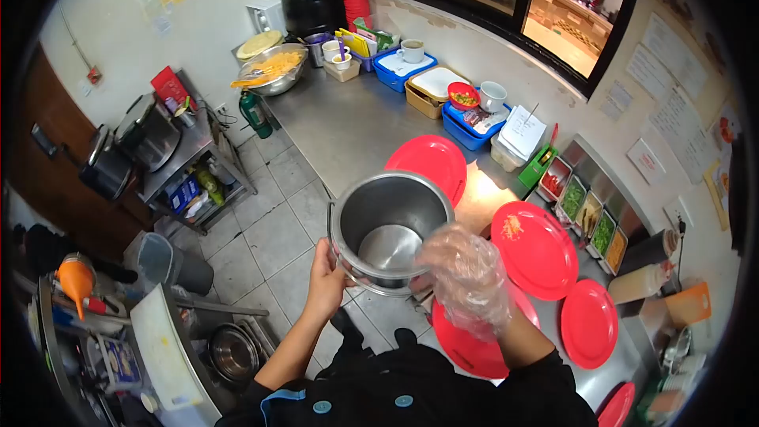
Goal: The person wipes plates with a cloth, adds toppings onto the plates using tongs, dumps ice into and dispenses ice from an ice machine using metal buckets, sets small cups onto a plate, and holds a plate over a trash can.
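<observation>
An empty metal pot (391, 247) is held up in front of my body, its open top tilted toward me. My bare left hand (326, 277) grips its left side near the rim, fingers wrapped round the edge. On the pot's right side rests my right hand (466, 273) in a clear plastic glove; its fingers are blurred by the plastic. Behind the pot lies a red plate (431, 166) on the steel counter. To the right sits another red plate (534, 249) with some orange shreds on it. One more red plate (466, 340) is partly under my right forearm.
Along the wall stand blue tubs (403, 69), a bowl of orange food (273, 71) and trays of chopped toppings (587, 205). Another red plate (589, 324) lies at right. At left are a steel shelf with pots (150, 142), a grey bin (178, 265) and a white board (170, 352).
</observation>
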Tool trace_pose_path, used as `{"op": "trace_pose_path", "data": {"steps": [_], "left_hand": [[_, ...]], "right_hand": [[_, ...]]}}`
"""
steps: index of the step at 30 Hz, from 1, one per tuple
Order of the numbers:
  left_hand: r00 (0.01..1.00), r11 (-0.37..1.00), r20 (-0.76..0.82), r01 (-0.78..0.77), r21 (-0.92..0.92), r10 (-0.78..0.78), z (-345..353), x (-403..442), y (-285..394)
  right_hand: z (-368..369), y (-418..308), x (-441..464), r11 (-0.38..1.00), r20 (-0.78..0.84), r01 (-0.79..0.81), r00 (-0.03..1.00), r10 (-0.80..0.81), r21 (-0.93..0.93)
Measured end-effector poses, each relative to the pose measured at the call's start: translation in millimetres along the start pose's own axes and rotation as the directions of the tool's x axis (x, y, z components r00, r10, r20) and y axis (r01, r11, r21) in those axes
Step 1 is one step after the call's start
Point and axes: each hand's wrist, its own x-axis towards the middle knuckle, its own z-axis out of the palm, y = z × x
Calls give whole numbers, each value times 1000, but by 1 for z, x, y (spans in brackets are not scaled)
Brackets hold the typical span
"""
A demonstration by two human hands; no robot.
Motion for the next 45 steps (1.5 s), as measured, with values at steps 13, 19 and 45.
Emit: {"op": "trace_pose_path", "data": {"steps": [13, 19, 45], "left_hand": [[910, 988, 411, 113, -107, -59, -78, 164, 75], [587, 973, 809, 198, -116, -23, 4, 238, 122], [960, 855, -105, 279, 438, -259, -140, 413, 24]], "right_hand": [[91, 63, 86, 492, -311, -834, 412, 857, 251], [29, 123, 86, 449, -428, -799, 271, 862, 400], [-298, 505, 228, 676, -777, -576, 108, 621, 460]]}}
